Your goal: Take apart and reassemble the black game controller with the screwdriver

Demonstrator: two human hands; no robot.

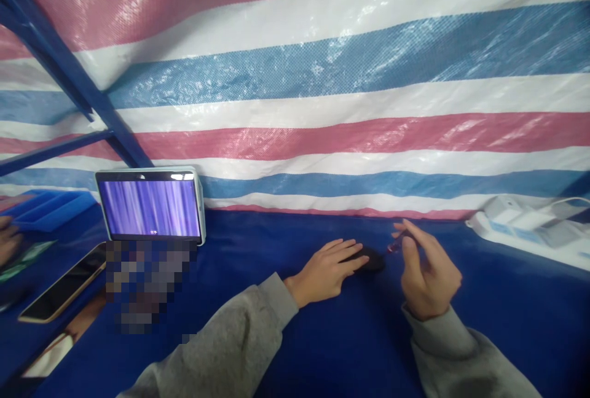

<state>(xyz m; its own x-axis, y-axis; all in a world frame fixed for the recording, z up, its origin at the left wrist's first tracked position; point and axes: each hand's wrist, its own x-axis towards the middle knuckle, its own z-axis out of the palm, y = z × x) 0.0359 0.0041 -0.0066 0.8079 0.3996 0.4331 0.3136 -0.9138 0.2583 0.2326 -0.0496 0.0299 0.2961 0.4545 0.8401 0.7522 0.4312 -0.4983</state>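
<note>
My left hand (326, 272) reaches over the blue tabletop with its fingers stretched out. Its fingertips rest on or just over the near side of a dark, flat, roundish object (372, 261), partly hidden beneath them. To the right, my right hand (428, 275) is raised a little above the table, thumb and fingers brought together in a pinch. At its fingertips shows a small dark-red shiny piece (393, 247), too small and blurred to name. That piece is just above and right of the dark object.
A tablet (150, 207) in a pale case stands at the back left, a phone (64, 284) lying before it. Further left are a blue compartment tray (50, 210) and another person's hand (8, 241). White power strip (525, 235) at right; striped sheeting (322, 78) behind.
</note>
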